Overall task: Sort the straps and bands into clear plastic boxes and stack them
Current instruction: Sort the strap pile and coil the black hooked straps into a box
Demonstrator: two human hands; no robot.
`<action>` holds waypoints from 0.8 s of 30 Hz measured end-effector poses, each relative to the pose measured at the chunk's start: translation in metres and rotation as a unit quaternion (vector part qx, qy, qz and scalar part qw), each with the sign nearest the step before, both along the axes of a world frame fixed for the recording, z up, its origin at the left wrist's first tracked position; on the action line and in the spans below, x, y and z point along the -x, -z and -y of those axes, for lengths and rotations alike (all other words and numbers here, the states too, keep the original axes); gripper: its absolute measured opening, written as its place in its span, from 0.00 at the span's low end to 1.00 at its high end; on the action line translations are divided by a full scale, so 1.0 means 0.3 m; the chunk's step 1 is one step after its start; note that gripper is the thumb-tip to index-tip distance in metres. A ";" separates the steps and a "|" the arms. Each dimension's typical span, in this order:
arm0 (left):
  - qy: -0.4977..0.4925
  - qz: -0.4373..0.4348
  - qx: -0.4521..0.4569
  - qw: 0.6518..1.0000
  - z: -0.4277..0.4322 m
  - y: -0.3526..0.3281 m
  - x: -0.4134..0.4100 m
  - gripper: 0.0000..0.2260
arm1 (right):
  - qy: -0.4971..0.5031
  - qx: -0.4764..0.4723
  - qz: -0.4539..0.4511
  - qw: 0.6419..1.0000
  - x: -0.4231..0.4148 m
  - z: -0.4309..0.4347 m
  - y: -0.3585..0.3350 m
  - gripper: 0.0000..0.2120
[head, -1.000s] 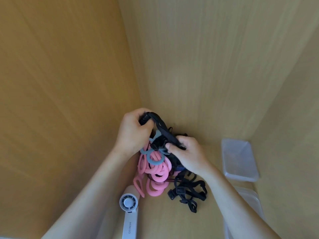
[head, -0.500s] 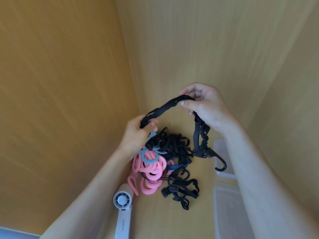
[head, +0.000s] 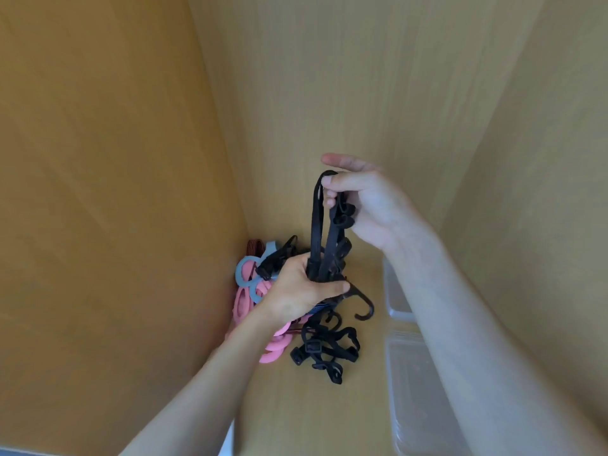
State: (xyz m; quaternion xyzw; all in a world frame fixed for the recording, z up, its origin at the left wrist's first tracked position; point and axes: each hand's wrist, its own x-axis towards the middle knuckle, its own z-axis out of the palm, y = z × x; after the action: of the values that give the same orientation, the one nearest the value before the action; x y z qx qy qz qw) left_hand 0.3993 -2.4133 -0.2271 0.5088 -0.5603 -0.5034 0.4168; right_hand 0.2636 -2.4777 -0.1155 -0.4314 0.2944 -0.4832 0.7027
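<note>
A black hooked strap (head: 317, 225) hangs folded between my two hands. My right hand (head: 368, 205) pinches its top loop, held high in front of the back wall. My left hand (head: 302, 287) grips the strap's lower ends, and a black hook (head: 363, 306) sticks out beside its thumb. Under my left hand lies the pile: pink bands (head: 243, 304), grey-blue rings (head: 245, 273) and more black buckled straps (head: 324, 350). Two clear plastic boxes (head: 399, 301) (head: 424, 396) stand at the right, partly hidden by my right forearm.
I am working inside a wooden compartment with a left wall (head: 115, 192), a back wall (head: 362, 77) and a right wall (head: 543, 159). A sliver of a white handheld fan (head: 227, 442) shows beside my left forearm at the bottom.
My hands drew the black strap up out of the pile and brought it together. The right hand holds its fold high; the left hand shifted right and gathered the lower ends.
</note>
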 end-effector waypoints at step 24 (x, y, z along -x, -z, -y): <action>0.153 -0.016 -0.092 0.984 -0.146 0.033 -0.137 0.07 | 0.164 0.145 -0.351 0.910 0.166 -0.075 0.250 0.10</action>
State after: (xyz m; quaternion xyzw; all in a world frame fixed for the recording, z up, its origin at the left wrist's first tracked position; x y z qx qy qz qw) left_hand 0.4404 -2.3693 -0.2369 0.4451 -0.5765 -0.6184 0.2951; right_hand 0.2139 -2.4553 -0.1906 -0.6164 0.5153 -0.4461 0.3943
